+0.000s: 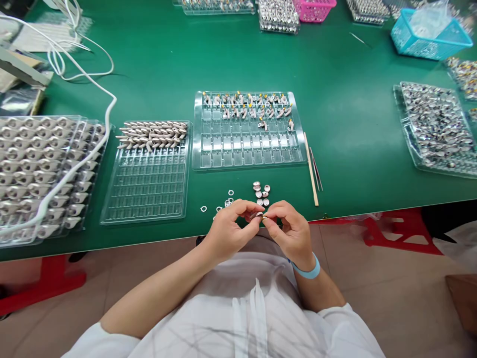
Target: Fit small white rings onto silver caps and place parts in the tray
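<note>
Near the table's front edge, my left hand (236, 226) and my right hand (288, 228) meet, fingertips almost touching. Pinched in the left is a small silvery curved part (257, 215). My right thumb and forefinger close on a tiny yellowish piece (264, 217) at its end; its kind is too small to make out. Just beyond the fingers lie several small round metal caps (266, 194). Thin white rings (203, 209) are scattered left of them, some partly behind my left hand. A clear tray (249, 143) ahead holds rows of curved parts with yellow tips.
Left stand a clear tray of beige curved parts (145, 186) and larger stacked trays (33, 169), crossed by a white cable (108, 119). A wooden stick (311, 169) and tweezers (316, 169) lie right. Farther off are a blue basket (428, 44) and a tray of shiny parts (437, 124).
</note>
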Motion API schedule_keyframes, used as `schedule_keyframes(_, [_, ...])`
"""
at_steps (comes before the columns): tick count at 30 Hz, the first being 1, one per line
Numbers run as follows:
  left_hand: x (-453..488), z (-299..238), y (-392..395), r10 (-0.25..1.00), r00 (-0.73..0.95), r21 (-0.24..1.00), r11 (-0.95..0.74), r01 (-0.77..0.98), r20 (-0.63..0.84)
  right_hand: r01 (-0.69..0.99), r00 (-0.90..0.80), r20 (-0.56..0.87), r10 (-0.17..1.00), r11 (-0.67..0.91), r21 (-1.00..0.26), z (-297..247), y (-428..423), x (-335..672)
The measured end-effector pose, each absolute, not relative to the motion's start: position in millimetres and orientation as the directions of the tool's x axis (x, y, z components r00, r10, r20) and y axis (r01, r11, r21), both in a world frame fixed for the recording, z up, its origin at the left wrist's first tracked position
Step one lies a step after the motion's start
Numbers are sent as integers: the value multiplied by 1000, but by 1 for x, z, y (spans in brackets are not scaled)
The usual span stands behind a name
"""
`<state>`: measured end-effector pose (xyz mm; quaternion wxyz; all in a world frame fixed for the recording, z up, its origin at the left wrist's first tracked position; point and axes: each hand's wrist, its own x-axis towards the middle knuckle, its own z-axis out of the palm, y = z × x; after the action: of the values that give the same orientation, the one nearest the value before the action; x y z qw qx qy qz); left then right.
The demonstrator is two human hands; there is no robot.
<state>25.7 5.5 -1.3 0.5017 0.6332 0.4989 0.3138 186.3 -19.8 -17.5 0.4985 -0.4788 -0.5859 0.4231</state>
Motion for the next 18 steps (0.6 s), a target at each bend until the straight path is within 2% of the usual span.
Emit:
schedule_keyframes(5, [30, -4, 5, 954, 298, 930, -126, 346, 18, 158, -11, 256, 967, 255, -954, -21, -23, 184])
schedule_keyframes(9, [31, -7, 2, 958, 286, 939, -124, 320, 29, 192, -17, 275, 961, 273, -943, -20, -25, 186])
schedule_keyframes(13, [32, -8, 0, 970, 244, 963, -45, 265, -22, 283, -59, 284, 957, 289, -915, -17, -26, 190])
schedule_keyframes(18, [29, -9, 1, 952, 221, 972, 182, 148, -212, 365, -69, 281, 957, 286, -886, -12, -26, 194])
